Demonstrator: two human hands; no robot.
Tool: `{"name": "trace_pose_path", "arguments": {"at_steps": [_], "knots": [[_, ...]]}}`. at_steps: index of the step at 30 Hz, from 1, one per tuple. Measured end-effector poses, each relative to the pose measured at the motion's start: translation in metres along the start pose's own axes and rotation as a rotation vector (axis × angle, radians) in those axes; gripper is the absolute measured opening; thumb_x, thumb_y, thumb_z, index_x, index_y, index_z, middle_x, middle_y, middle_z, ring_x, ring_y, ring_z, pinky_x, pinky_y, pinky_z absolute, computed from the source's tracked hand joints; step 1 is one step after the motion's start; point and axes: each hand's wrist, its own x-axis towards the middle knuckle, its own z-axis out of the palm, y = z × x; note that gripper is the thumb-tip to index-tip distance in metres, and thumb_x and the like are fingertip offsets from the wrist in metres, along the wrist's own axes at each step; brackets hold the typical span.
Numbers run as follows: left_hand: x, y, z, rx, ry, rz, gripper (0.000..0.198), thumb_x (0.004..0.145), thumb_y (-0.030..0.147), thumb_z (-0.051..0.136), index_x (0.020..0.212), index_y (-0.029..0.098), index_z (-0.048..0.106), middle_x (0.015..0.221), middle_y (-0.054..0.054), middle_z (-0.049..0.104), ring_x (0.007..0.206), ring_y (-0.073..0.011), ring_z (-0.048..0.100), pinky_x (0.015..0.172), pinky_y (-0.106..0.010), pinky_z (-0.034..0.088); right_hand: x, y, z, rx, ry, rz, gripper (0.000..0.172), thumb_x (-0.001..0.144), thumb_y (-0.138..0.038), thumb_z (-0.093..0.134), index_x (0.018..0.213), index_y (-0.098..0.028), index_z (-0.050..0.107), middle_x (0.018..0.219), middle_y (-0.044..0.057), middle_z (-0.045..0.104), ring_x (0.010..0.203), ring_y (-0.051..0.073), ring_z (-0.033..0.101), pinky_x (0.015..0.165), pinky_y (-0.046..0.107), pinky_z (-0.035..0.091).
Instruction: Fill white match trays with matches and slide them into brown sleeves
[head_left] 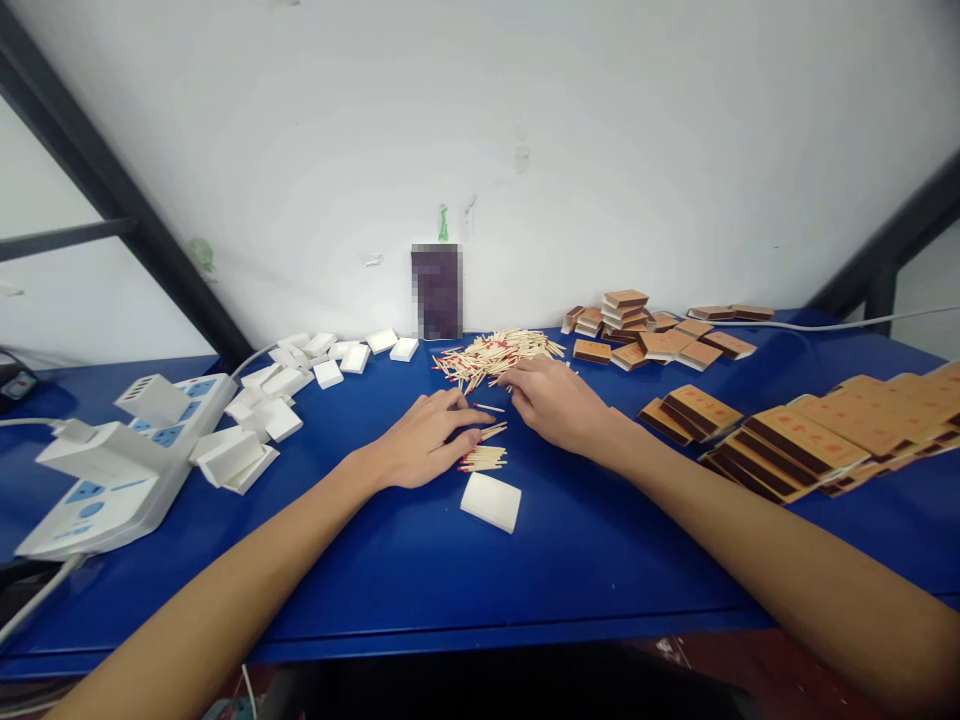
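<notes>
A heap of red-tipped matchsticks [499,355] lies against the wall end of the blue table. My right hand [551,400] is at the heap's near edge, its fingers curled together on matchsticks; the fingertips are partly hidden. My left hand [424,435] rests palm down, thumb and fingers apart, beside a small row of matchsticks [486,458]. The thumb tip touches or nearly touches that row. A single matchstick [490,407] lies between my hands. Closer to me sits a white matchbox tray [491,502], apart from both hands.
White trays [277,382] lie scattered at left, beside a power strip [142,470] with plugs and cables. Orange-brown matchbox sleeves [660,345] are piled at back right, and more sleeves [817,435] lie in rows under my right forearm's far side. A blurred dark panel [439,292] stands against the wall.
</notes>
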Motion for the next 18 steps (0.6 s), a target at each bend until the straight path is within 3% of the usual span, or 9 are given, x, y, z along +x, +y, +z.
{"name": "trace_pose_path", "arguments": {"at_steps": [4, 10, 15, 18], "knots": [[0.0, 0.007, 0.001, -0.002, -0.012, 0.003, 0.044, 0.103, 0.043, 0.03, 0.134, 0.03, 0.057, 0.107, -0.007, 0.054, 0.105, -0.0238, 0.049, 0.092, -0.043, 0.038, -0.002, 0.009, -0.011, -0.115, -0.06, 0.06, 0.024, 0.087, -0.011, 0.051, 0.099, -0.013, 0.071, 0.1, 0.016, 0.07, 0.098, 0.029, 0.061, 0.085, 0.039, 0.046], [-0.001, 0.004, 0.003, -0.033, -0.013, 0.053, 0.04, 0.103, 0.039, 0.033, 0.13, 0.032, 0.061, 0.106, -0.007, 0.055, 0.105, -0.023, 0.05, 0.093, -0.043, 0.038, -0.006, 0.019, -0.011, -0.142, -0.117, 0.124, 0.026, 0.084, -0.017, 0.059, 0.107, -0.016, 0.07, 0.107, 0.016, 0.069, 0.099, 0.031, 0.063, 0.08, 0.038, 0.048], [0.0, 0.0, 0.007, -0.028, 0.12, 0.009, 0.04, 0.102, 0.038, 0.036, 0.132, 0.028, 0.059, 0.116, -0.008, 0.055, 0.109, -0.0241, 0.049, 0.099, -0.045, 0.039, -0.004, 0.021, -0.007, -0.106, -0.113, 0.151, 0.023, 0.084, -0.012, 0.057, 0.103, -0.016, 0.07, 0.103, 0.013, 0.071, 0.094, 0.026, 0.065, 0.075, 0.033, 0.048], [0.001, 0.0, 0.007, 0.049, 0.14, -0.031, 0.04, 0.101, 0.036, 0.037, 0.134, 0.025, 0.056, 0.131, -0.009, 0.054, 0.119, -0.0273, 0.046, 0.101, -0.049, 0.039, -0.002, 0.023, -0.007, -0.102, -0.139, 0.15, 0.019, 0.084, -0.009, 0.054, 0.093, -0.016, 0.07, 0.098, 0.011, 0.072, 0.09, 0.024, 0.066, 0.07, 0.031, 0.045]]}}
